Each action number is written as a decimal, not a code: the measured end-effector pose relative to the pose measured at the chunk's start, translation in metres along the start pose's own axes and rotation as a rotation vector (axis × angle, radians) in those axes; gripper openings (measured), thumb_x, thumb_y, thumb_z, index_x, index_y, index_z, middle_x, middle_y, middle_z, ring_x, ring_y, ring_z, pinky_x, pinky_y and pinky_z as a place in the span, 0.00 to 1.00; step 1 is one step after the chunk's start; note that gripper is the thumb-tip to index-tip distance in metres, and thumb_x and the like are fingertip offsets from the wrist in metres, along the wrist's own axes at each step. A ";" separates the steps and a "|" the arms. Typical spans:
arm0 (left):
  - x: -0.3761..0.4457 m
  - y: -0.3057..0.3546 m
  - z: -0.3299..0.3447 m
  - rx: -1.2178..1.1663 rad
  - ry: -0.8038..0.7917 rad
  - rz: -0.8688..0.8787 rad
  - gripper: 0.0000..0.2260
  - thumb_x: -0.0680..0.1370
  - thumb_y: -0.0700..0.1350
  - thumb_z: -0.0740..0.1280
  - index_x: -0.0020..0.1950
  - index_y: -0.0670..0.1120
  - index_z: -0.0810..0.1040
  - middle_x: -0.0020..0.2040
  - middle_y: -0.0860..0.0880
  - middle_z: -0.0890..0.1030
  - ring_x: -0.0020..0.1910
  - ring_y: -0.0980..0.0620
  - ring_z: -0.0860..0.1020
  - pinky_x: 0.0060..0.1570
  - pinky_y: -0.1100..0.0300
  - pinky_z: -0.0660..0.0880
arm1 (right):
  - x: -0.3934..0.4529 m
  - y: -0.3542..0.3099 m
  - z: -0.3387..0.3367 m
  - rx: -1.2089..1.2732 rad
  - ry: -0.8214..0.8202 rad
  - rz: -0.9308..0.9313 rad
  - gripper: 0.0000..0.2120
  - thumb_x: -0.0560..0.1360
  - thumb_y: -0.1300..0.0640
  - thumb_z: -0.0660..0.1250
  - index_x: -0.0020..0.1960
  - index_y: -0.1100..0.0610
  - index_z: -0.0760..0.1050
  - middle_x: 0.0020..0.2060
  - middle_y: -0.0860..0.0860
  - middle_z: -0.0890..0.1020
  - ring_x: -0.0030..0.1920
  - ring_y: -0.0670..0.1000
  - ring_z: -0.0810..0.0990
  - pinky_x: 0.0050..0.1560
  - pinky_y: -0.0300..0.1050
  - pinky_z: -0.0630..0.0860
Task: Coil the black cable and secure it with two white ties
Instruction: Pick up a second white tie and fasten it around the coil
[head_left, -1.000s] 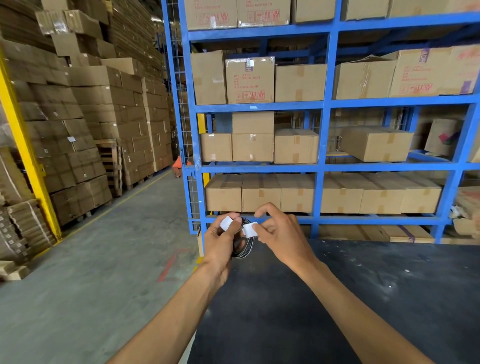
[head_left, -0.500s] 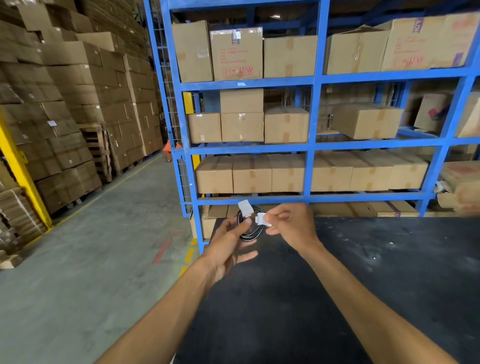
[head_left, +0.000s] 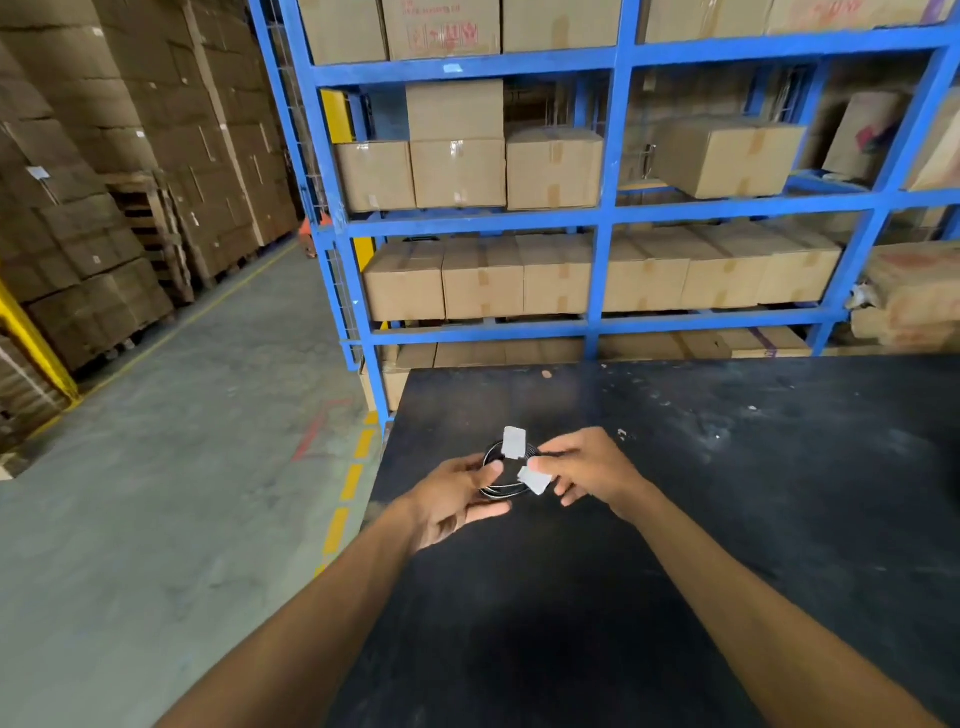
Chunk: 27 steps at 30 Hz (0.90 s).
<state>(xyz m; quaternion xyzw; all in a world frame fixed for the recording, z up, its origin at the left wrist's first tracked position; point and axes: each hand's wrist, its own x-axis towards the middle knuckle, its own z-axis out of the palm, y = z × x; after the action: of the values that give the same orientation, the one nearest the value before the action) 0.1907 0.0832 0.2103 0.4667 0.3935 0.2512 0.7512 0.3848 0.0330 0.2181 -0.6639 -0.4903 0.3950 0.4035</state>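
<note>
A small coil of black cable (head_left: 500, 488) hangs between my two hands, just above the black table (head_left: 727, 519). Two white ties stick out from the coil: one tie (head_left: 514, 442) points up at the top, the other tie (head_left: 534, 479) sits at the coil's right side. My right hand (head_left: 587, 467) pinches the coil at the right-hand tie. My left hand (head_left: 457, 499) touches the coil's left side with its thumb, its other fingers spread below. The frame is a little blurred, so the coil's loops merge together.
A blue steel rack (head_left: 602, 218) filled with cardboard boxes (head_left: 483, 280) stands right behind the table's far edge. The table's left edge drops to a grey concrete floor (head_left: 182, 467) with yellow dashes. Stacked cartons on pallets (head_left: 104, 208) line the aisle at left.
The view has tilted downward, so the hands and coil now sit over the table. My left hand has loosened its grip and spread its fingers; my right hand keeps hold of the coil.
</note>
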 end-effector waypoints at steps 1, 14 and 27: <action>0.002 -0.005 -0.001 0.005 -0.007 -0.015 0.08 0.81 0.40 0.62 0.57 0.44 0.78 0.49 0.47 0.84 0.46 0.53 0.84 0.45 0.60 0.82 | 0.000 0.006 0.000 0.018 -0.035 0.017 0.12 0.73 0.60 0.74 0.55 0.65 0.82 0.44 0.66 0.85 0.32 0.52 0.79 0.31 0.43 0.79; 0.046 -0.151 0.012 0.063 0.213 -0.264 0.14 0.82 0.37 0.55 0.64 0.36 0.73 0.59 0.37 0.80 0.51 0.45 0.82 0.42 0.60 0.81 | -0.018 0.139 0.046 0.162 -0.026 0.435 0.07 0.71 0.64 0.74 0.46 0.68 0.81 0.40 0.62 0.84 0.36 0.56 0.83 0.38 0.46 0.84; 0.062 -0.250 0.009 0.236 0.374 -0.387 0.09 0.78 0.32 0.60 0.55 0.33 0.77 0.52 0.35 0.80 0.46 0.38 0.82 0.40 0.52 0.83 | -0.032 0.234 0.087 0.158 0.005 0.722 0.06 0.71 0.69 0.74 0.39 0.65 0.76 0.35 0.62 0.81 0.29 0.57 0.81 0.29 0.46 0.83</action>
<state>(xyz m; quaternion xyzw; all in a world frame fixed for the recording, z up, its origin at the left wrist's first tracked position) 0.2352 0.0152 -0.0339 0.4128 0.6332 0.1374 0.6401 0.3758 -0.0308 -0.0248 -0.7617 -0.1916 0.5471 0.2894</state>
